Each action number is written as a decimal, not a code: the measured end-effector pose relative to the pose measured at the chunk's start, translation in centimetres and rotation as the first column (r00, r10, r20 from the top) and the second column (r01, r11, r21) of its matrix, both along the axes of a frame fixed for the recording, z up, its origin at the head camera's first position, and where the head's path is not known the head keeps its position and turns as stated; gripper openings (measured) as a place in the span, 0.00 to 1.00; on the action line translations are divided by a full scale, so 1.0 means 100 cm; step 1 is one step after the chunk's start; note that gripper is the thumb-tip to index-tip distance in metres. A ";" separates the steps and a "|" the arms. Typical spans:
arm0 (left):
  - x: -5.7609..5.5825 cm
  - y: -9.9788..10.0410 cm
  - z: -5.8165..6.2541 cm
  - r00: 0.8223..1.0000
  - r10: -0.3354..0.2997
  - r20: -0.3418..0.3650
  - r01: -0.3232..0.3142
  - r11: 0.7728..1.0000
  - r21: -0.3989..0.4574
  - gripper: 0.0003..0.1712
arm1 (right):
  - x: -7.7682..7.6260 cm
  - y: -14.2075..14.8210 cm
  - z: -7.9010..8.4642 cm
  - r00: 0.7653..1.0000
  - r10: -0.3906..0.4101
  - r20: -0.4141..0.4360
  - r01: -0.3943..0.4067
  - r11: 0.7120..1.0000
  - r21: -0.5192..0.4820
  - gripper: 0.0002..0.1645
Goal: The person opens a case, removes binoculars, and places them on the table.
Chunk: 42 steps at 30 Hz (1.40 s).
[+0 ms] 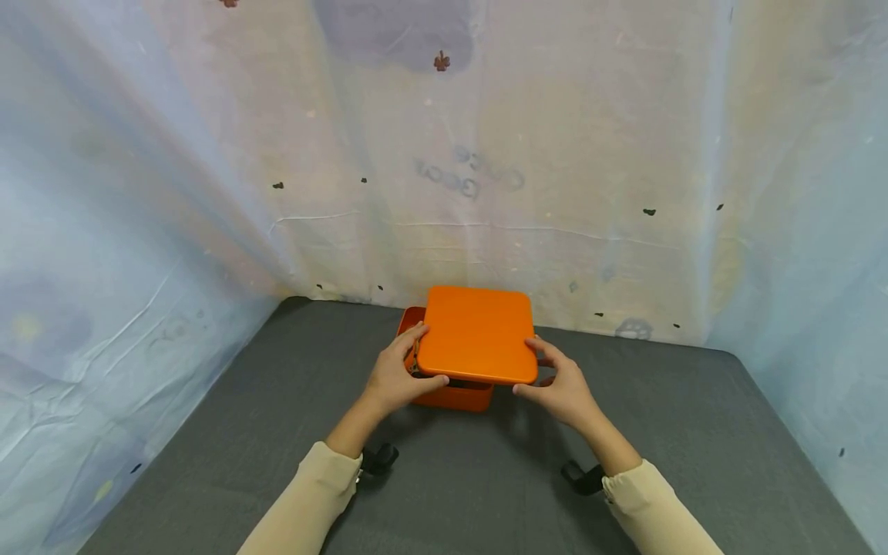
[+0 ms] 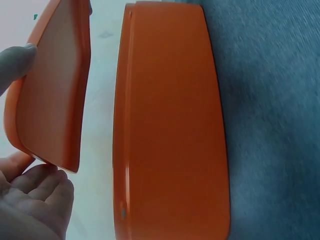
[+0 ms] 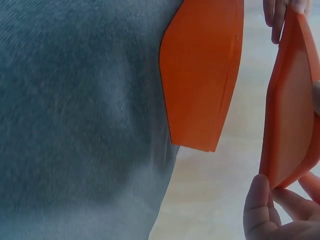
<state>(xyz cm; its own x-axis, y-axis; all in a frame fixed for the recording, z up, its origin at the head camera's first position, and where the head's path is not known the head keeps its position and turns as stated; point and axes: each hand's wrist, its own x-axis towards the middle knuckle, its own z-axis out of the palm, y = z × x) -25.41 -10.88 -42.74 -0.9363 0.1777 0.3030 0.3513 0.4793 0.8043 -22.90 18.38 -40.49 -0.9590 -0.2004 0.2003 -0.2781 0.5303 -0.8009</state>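
A pale, watercolour-patterned fabric backdrop (image 1: 555, 154) hangs behind and to both sides; in front of it spreads a dark grey tabletop (image 1: 208, 455); over this reach both forearms in cream sleeves (image 1: 305, 497), coming from the near side and angling inward, so that the hands face each other across an orange box (image 1: 454, 398); the box sits on the tabletop at its far side, near the backdrop, its left side and near wall showing from under a square, round-cornered orange lid (image 1: 479, 333); the lid is held above the box, offset to the right, with a gap between them in both wrist views; the left hand (image 1: 395, 379) clamps the lid's near left corner, fingers at the left edge, thumb along the front; the right hand (image 1: 565, 393) clamps the near right corner, thumb low at the front, fingers bent against the right edge; below each wrist juts a black wrist mount (image 1: 380, 458).
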 end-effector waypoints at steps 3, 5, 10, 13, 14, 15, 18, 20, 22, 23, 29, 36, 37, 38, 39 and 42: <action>0.000 0.005 0.002 1.000 0.003 0.011 -0.003 1.000 -0.005 0.52 | 0.002 0.004 0.002 1.000 -0.006 0.006 0.006 1.000 0.006 0.47; 0.001 0.008 0.003 1.000 0.006 0.009 -0.006 1.000 -0.007 0.52 | 0.002 0.007 0.003 1.000 -0.010 0.012 0.010 1.000 0.014 0.48; 0.005 0.017 0.004 1.000 0.014 -0.006 -0.014 1.000 0.012 0.52 | 0.004 0.015 0.003 1.000 -0.010 0.001 0.010 0.999 0.034 0.48; 0.007 0.022 0.005 1.000 0.012 -0.002 -0.012 1.000 0.015 0.53 | 0.007 0.019 0.005 1.000 -0.008 -0.007 0.008 0.999 0.041 0.47; 0.007 0.024 0.005 1.000 0.008 -0.004 -0.008 1.000 0.011 0.52 | 0.008 0.021 0.005 1.000 -0.009 -0.009 0.010 0.999 0.044 0.47; 0.008 0.026 0.005 1.000 0.005 0.001 -0.005 1.000 0.007 0.52 | 0.009 0.023 0.006 1.000 -0.010 -0.007 0.011 0.999 0.045 0.47; 0.009 0.031 0.006 1.000 -0.003 0.002 0.003 1.000 -0.001 0.52 | 0.012 0.028 0.008 1.000 -0.017 -0.007 0.017 0.998 0.053 0.47; 0.009 0.035 0.007 1.000 -0.012 0.003 0.012 1.000 -0.008 0.52 | 0.014 0.033 0.010 1.000 -0.021 -0.013 0.022 0.998 0.057 0.47; 0.010 0.039 0.007 1.000 -0.013 0.009 0.013 1.000 -0.015 0.52 | 0.017 0.036 0.011 1.000 -0.024 -0.016 0.025 0.998 0.060 0.47; 0.010 0.041 0.008 1.000 -0.016 0.005 0.016 1.000 -0.018 0.52 | 0.018 0.038 0.012 1.000 -0.026 -0.017 0.027 0.998 0.063 0.48; 0.012 0.054 0.009 1.000 -0.025 -0.006 0.025 0.999 -0.028 0.52 | 0.023 0.049 0.013 0.998 -0.055 -0.038 0.059 0.993 0.098 0.48; 0.013 0.070 0.007 0.999 -0.033 -0.009 0.033 0.999 -0.018 0.52 | 0.029 0.062 0.018 0.996 -0.075 -0.040 0.079 0.990 0.115 0.48; 0.013 0.072 0.007 0.999 -0.032 -0.006 0.032 0.999 -0.023 0.52 | 0.031 0.064 0.019 0.996 -0.077 -0.043 0.082 0.989 0.119 0.49; 0.013 0.075 0.007 0.999 -0.033 -0.004 0.033 0.999 -0.027 0.52 | 0.032 0.066 0.020 0.996 -0.077 -0.047 0.083 0.988 0.127 0.48; 0.013 0.077 0.008 0.999 -0.035 -0.002 0.035 0.999 -0.028 0.52 | 0.033 0.068 0.020 0.996 -0.079 -0.052 0.085 0.987 0.133 0.48; 0.014 0.084 0.008 0.999 -0.040 0.000 0.040 0.998 -0.043 0.53 | 0.035 0.074 0.021 0.995 -0.082 -0.060 0.090 0.985 0.144 0.48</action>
<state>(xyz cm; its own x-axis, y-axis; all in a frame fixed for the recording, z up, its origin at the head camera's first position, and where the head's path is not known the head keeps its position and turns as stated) -24.06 -2.52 -41.90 -0.9279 0.2279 0.2951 0.3716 0.4992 0.7828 -19.39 25.80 -38.40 -0.9627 -0.1482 0.2265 -0.2665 0.6645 -0.6982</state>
